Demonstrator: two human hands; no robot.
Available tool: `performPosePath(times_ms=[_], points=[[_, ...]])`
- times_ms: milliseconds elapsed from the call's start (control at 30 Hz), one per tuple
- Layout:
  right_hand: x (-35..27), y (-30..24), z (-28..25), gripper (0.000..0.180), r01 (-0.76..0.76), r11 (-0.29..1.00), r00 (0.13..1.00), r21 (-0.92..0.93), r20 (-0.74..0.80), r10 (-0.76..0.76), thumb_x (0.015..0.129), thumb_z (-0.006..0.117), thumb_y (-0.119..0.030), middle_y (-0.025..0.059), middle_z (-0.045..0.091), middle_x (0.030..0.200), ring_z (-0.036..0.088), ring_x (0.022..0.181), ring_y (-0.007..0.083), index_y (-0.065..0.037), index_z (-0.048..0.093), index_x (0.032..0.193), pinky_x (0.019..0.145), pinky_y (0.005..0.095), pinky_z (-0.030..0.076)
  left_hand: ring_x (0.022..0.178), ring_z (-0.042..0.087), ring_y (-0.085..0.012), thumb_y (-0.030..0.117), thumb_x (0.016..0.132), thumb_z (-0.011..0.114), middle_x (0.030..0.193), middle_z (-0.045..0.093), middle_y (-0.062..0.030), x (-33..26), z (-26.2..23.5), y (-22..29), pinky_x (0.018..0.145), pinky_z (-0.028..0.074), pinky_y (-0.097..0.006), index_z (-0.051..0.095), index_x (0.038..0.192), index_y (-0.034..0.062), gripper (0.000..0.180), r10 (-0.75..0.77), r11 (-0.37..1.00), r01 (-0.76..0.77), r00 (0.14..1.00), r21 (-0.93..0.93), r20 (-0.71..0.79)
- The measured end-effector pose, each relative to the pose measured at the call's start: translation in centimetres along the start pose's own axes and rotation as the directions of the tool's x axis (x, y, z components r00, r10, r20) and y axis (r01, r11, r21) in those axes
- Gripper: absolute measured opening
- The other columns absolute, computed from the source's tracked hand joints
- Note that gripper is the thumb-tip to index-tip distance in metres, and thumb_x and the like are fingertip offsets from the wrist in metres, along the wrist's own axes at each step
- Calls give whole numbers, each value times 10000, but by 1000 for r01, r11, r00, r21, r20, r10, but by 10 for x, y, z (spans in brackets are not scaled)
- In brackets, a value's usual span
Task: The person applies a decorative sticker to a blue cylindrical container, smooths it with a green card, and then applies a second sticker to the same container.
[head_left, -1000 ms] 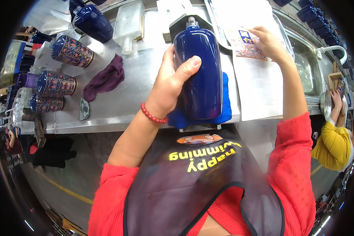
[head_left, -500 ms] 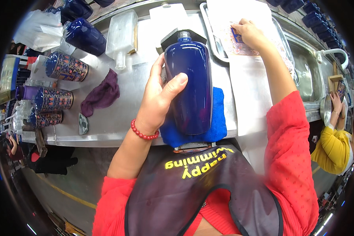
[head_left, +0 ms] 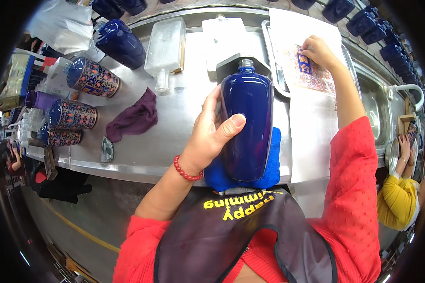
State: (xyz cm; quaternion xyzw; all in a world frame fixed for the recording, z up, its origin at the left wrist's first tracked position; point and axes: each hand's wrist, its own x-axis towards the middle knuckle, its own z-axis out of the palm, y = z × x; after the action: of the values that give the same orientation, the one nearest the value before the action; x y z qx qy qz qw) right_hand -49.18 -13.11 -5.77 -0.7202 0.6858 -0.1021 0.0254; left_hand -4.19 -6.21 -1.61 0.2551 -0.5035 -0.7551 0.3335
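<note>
My left hand [head_left: 212,137] is wrapped round a glossy dark blue glass bottle [head_left: 247,127], thumb across its front. The bottle's bare neck points away from me, and its base lies over a folded blue cloth [head_left: 275,162]. At the far right, my right hand [head_left: 320,53] has its fingers pinched at the upper edge of a colourful patterned decal [head_left: 315,78] with a blue label panel. That decal lies on a white sheet [head_left: 303,28] spread over a metal tray [head_left: 277,75]. Behind the bottle's neck sits a dark angular block [head_left: 231,66].
Several decorated blue bottles [head_left: 97,78] stand at the left, near a plain blue bottle [head_left: 122,45]. A clear glass bottle [head_left: 165,47], a purple rag [head_left: 136,115] and a small clear scraper-like piece [head_left: 107,150] lie on the steel bench. A sink [head_left: 370,101] and a person in yellow [head_left: 399,198] are right.
The whole view has shifted, so the bench and hands appear lower and further right. My left hand keeps its hold on the bottle. My right fingers remain at the decal, whose blue panel shows more.
</note>
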Motion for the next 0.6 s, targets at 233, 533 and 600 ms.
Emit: performPosePath(times_ms=[233, 533, 600], points=[[-9, 11, 7, 183, -64, 998, 996, 28, -64, 66, 848, 759, -200, 205, 663, 955, 643, 932, 398, -26, 710, 874, 854, 452, 521, 1433, 400, -365, 547, 885, 755, 1551, 340, -289, -30, -2, 3, 1180, 334, -451, 146, 1588, -61, 1112, 255, 817, -281, 959, 503, 122], [-11, 30, 21, 164, -84, 982, 979, -166, -198, 51, 909, 677, -192, 206, 642, 1008, 607, 975, 426, -33, 687, 868, 876, 497, 497, 1249, 530, -554, 463, 743, 824, 1402, 491, -401, -66, 8, 7, 1098, 430, -535, 430, 1513, -38, 999, 391, 204, -477, 840, 855, 375], [-9, 40, 12, 155, -15, 982, 977, -188, -211, -25, 926, 654, -166, 211, 640, 944, 613, 944, 433, -28, 673, 858, 861, 496, 496, 1214, 561, -546, 481, 780, 804, 1400, 501, -397, -66, 6, 8, 1054, 473, -496, 405, 1529, -42, 997, 401, 194, -477, 836, 857, 374]])
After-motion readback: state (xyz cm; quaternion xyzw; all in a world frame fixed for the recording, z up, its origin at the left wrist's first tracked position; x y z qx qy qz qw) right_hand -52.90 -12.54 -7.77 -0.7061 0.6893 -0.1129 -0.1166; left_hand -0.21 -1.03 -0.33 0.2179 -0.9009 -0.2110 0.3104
